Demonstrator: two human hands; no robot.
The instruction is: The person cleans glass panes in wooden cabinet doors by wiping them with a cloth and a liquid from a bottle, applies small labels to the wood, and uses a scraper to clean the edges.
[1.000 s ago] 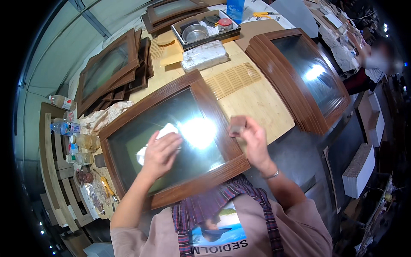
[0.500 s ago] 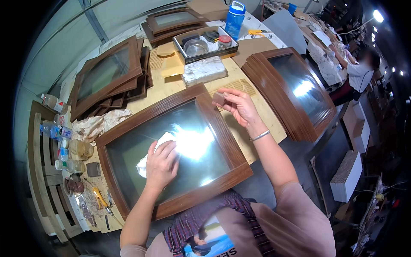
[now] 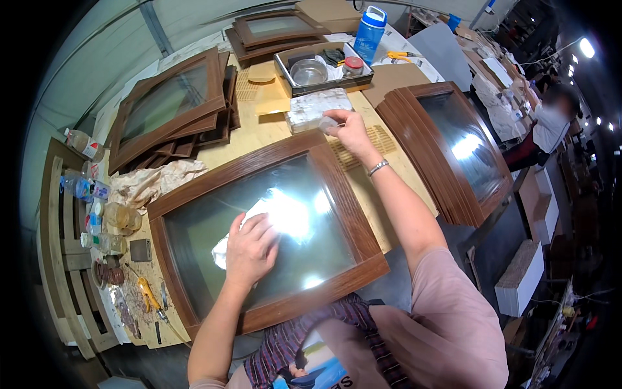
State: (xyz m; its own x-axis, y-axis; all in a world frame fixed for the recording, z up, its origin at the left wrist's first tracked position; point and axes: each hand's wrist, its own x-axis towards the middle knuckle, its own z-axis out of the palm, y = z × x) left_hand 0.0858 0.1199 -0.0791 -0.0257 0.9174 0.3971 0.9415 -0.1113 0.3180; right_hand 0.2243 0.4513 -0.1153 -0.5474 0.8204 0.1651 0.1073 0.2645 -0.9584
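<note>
A brown wood-framed glass panel (image 3: 348,201) lies before me, with light glaring off its pane (image 3: 317,246). My left hand (image 3: 253,249) presses a bunched white cloth (image 3: 221,251) against the middle of the glass, fingers curled over it. Beyond the frame's far right corner, my right hand (image 3: 353,135) pinches a small, flat, squarish piece (image 3: 328,125) between thumb and fingers; its kind is unclear. That piece is beside a white, stained block (image 3: 314,107), and I cannot tell whether they touch.
Framed panels are stacked at left (image 3: 172,97), far back (image 3: 275,26) and right (image 3: 440,149). A tray (image 3: 330,84) holds a metal bowl and a red-lidded jar; a blue bottle (image 3: 370,35) stands behind. Bottles (image 3: 116,217) and a yellow-handled tool (image 3: 148,295) line the left edge. A person works far right.
My right hand has moved away from me with the small piece, from the frame's corner toward the white block. My left hand remains on the cloth, almost unmoved on the glass.
</note>
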